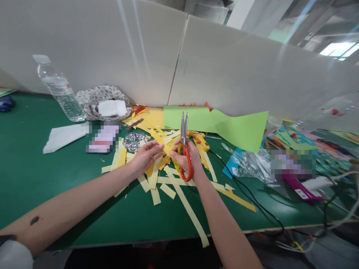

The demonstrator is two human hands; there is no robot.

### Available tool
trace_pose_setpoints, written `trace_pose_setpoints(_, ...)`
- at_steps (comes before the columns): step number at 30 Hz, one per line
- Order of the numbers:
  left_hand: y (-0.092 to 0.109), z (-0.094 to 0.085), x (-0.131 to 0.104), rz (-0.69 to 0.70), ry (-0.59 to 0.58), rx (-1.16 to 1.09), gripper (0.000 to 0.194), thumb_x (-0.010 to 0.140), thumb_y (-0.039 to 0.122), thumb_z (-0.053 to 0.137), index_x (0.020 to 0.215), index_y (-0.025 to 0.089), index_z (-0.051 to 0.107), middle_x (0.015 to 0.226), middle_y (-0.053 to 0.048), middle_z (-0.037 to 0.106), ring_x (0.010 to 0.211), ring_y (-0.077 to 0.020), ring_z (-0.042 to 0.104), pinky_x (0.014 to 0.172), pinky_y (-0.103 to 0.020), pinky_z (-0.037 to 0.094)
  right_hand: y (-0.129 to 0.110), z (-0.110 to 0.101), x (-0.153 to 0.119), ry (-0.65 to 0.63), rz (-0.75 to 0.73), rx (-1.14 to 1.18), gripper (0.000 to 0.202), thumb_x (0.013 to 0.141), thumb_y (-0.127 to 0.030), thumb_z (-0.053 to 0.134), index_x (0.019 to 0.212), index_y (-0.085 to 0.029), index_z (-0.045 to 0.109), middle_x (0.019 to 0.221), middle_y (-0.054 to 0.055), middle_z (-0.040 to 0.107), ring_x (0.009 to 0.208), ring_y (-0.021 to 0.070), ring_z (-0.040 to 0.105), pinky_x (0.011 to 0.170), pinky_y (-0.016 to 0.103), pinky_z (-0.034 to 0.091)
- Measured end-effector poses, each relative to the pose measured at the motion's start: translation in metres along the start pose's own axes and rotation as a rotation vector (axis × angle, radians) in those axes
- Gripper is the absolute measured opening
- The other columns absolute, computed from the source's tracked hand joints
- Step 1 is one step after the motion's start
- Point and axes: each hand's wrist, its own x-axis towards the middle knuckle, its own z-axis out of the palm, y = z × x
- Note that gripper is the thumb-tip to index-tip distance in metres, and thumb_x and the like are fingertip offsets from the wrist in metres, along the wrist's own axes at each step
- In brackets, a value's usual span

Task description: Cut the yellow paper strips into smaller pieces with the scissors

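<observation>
Left of and beyond the hands, one clear, ribbed plastic bottle [60, 89] stands beside one soft, spotted cloth bag [91, 93], and one round, speckled disc [136, 141] lies just past the left hand [147, 157], whose fingers curl at one flat yellow strip [166, 150] between the hands, though I cannot tell whether they pinch it. Paper scraps [156, 197], too overlapped to count, lie beneath both hands, while the right hand [195, 158] grips one pair of metal-bladed, red-handled scissors [183, 138]. Smooth green paper [190, 117] lies beyond it, and crumpled clear plastic [254, 164] farther right.
</observation>
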Motion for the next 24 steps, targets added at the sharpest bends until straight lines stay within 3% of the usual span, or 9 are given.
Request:
trace_pose_setpoints(13, 0.0004, 0.0055, -0.0049, -0.004, -0.022, 0.11, 0.023, 0.061, 0.011, 0.076, 0.078, 0.014, 0.061, 0.074, 0.0, 0.066, 0.067, -0.0084, 0.063, 0.065, -0.019, 0.049, 0.0028, 0.0015, 0.0003, -0.007, 0.001, 0.041, 0.028, 0.06, -0.02, 0.064, 0.085, -0.023, 0.051, 0.069, -0.003, 0.06, 0.068, 0.0157, 0.06, 0.07, 0.033, 0.05)
trace_pose_setpoints(24, -0.0012, 0.0034, -0.0033, 0.01, 0.011, 0.046, 0.021, 0.062, 0.012, 0.076, 0.078, 0.014, 0.063, 0.072, 0.001, 0.066, 0.069, -0.008, 0.063, 0.069, -0.02, 0.049, 0.0014, -0.0017, 0.0012, 0.007, 0.001, 0.067, 0.026, 0.062, -0.02, 0.062, 0.085, -0.023, 0.05, 0.069, -0.004, 0.059, 0.067, 0.0141, 0.059, 0.067, 0.03, 0.05)
